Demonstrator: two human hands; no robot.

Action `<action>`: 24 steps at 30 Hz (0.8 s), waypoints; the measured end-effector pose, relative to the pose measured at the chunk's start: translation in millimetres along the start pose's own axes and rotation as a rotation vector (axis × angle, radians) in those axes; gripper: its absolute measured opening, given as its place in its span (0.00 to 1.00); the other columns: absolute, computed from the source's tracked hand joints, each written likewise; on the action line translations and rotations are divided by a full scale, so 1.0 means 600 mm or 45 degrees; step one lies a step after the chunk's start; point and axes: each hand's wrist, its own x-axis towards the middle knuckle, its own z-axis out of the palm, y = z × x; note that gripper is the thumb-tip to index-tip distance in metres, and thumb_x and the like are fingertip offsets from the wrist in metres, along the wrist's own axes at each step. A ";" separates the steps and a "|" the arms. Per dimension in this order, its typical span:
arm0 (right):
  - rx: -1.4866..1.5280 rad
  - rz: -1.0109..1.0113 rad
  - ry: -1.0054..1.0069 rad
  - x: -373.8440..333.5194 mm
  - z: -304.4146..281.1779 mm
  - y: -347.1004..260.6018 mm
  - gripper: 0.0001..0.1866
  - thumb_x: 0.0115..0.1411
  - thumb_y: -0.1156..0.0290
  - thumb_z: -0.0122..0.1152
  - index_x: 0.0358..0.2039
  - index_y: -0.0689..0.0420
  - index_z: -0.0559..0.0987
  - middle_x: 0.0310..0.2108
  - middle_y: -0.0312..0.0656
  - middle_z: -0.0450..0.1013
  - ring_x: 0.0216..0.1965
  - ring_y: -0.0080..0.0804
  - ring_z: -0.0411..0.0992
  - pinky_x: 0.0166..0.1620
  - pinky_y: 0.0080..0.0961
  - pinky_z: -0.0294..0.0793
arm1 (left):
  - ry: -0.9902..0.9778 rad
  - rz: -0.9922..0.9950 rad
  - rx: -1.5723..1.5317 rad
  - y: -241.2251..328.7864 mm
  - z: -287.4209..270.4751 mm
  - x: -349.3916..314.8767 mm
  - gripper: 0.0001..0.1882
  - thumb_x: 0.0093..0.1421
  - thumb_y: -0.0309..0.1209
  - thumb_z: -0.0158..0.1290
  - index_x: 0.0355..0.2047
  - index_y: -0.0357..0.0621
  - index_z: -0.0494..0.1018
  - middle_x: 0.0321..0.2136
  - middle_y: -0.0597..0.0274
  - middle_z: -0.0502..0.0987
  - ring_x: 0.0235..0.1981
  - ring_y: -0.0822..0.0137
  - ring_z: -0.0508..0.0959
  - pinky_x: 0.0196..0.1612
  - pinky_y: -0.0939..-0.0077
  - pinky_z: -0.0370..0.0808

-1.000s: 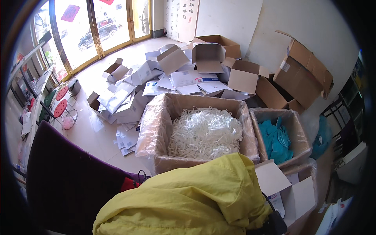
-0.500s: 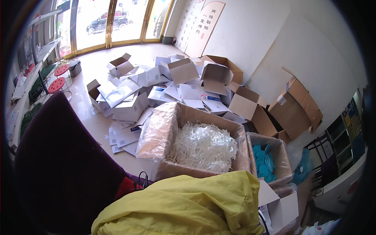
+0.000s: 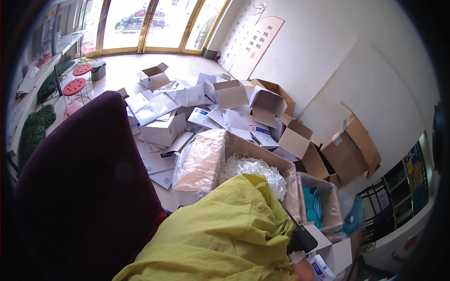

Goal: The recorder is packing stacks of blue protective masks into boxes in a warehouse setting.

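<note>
A loose yellow-green sleeve (image 3: 211,234) rises from the lower edge, bends in front of the large box and runs down to the right. Beyond its cuff, a patch of blurred skin of what looks like my left hand (image 3: 303,269) shows at the lower edge, with its fingers hidden. A black device (image 3: 303,239) sits beside it. Closest to it stands an open white carton (image 3: 338,254) holding a white-and-blue printed packet (image 3: 321,268). Whether the hand touches or holds anything, I cannot tell. My right hand is out of view.
The plastic-lined large box (image 3: 199,157) holds white stringy strips (image 3: 253,168). Beside it, a smaller box (image 3: 332,206) contains blue pieces (image 3: 311,206). Several white cartons (image 3: 164,131) and brown cartons (image 3: 347,150) are heaped behind. A dark chair back (image 3: 89,187) stands at left.
The view has swung, so the room sits farther right and lower. The sleeve has risen over part of the large box; the black device and skin now show at its right.
</note>
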 end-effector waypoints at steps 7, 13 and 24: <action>0.150 -0.245 0.036 0.057 0.017 -0.029 0.19 0.62 0.68 0.55 0.49 0.67 0.73 0.43 0.46 0.76 0.44 0.32 0.71 0.50 0.30 0.69 | -0.107 0.194 -0.030 0.012 -0.048 0.097 0.11 0.52 0.34 0.57 0.31 0.40 0.75 0.30 0.57 0.77 0.32 0.58 0.78 0.40 0.64 0.71; -0.233 -0.458 0.101 0.048 0.044 -0.061 0.20 0.63 0.64 0.55 0.50 0.66 0.74 0.45 0.53 0.75 0.46 0.42 0.74 0.50 0.31 0.70 | 0.636 0.329 0.302 -0.009 -0.124 0.141 0.10 0.51 0.33 0.58 0.29 0.40 0.72 0.27 0.55 0.73 0.32 0.51 0.76 0.38 0.61 0.71; 0.038 -0.169 0.208 0.061 0.067 -0.027 0.09 0.59 0.70 0.58 0.36 0.63 0.77 0.28 0.51 0.72 0.29 0.46 0.72 0.34 0.34 0.71 | 0.462 -0.224 0.102 -0.149 -0.103 0.145 0.12 0.55 0.38 0.58 0.29 0.42 0.75 0.23 0.51 0.77 0.26 0.53 0.78 0.30 0.64 0.72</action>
